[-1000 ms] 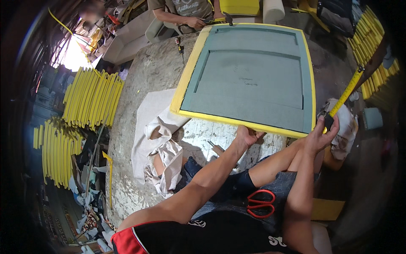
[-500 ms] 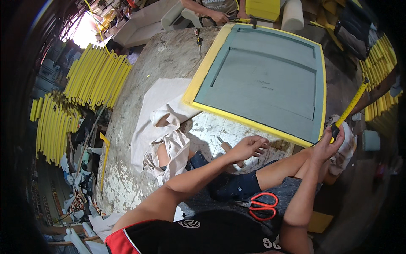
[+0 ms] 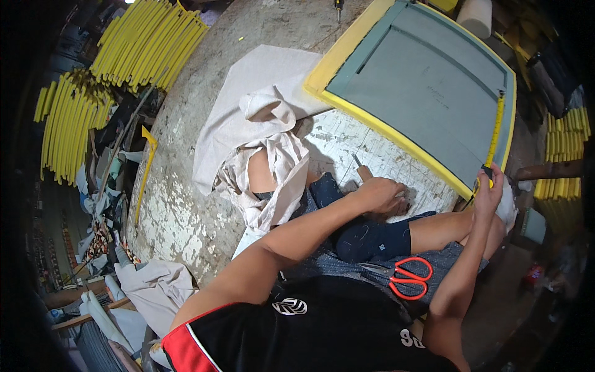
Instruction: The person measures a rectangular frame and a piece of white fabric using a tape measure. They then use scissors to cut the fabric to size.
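The table takes up the middle, its pale coating flaked to grey. On it at 2 o'clock lies the panel, tilted in view, its grey-green face bordered by yellow foam, its near edge facing the person. Yellow strips stand in 2 bundles on the left, the upper stack between 10 and 11 o'clock and the lower stack between 9 and 10. The cloth, pale and creased, spreads from 11 o'clock toward the centre, bunching around 1 bare knee; its upper right corner reaches the panel. At 9 o'clock a yellow bar with a hooked end lies along the table's rim. The tape runs up between 2 and 3 o'clock, its blade out across the panel's right part in view (whether it touches the face, I cannot tell). At 3 o'clock, the right hand is clamped on its case. The scissors, red-handled, rest on the lap between 4 and 5 o'clock. Just right of centre, the left hand has its fingers curled, overlapping the wooden handle of a tool; I cannot tell whether it grips it.
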A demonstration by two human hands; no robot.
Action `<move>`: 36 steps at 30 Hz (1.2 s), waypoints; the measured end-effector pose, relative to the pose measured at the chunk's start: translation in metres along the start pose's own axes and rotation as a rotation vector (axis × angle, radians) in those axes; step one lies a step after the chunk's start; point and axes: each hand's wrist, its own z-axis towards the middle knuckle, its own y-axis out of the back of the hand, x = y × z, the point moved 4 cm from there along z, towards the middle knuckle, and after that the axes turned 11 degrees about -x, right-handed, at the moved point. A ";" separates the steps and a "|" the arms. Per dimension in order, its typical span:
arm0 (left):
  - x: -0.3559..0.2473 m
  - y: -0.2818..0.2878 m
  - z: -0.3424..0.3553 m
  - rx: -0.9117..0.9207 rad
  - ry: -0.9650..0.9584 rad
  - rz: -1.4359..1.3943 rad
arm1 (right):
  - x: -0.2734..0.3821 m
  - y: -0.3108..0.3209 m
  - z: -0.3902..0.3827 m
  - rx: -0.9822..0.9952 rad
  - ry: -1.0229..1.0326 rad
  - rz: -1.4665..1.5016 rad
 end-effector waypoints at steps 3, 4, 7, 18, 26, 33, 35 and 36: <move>0.000 -0.004 -0.004 0.039 0.005 -0.013 | -0.012 -0.005 -0.001 0.058 -0.020 -0.020; 0.001 -0.006 -0.006 0.034 0.004 -0.038 | -0.012 -0.008 -0.003 0.074 -0.031 -0.015; 0.002 -0.007 -0.009 0.127 0.022 -0.040 | -0.010 -0.014 -0.002 0.090 -0.040 -0.030; -0.013 0.006 0.006 -0.135 0.021 -0.118 | 0.016 -0.064 -0.064 0.416 0.014 -0.041; -0.021 0.008 0.014 -0.129 0.059 -0.080 | 0.055 -0.048 -0.065 0.409 0.021 -0.209; -0.023 0.008 0.014 -0.117 0.004 0.026 | 0.055 -0.044 -0.065 0.417 0.030 -0.204; -0.022 0.010 0.008 -0.143 0.007 -0.065 | 0.055 -0.044 -0.065 0.403 0.060 -0.219; -0.033 0.016 0.007 -0.137 0.037 -0.161 | 0.054 -0.043 -0.064 0.390 0.074 -0.228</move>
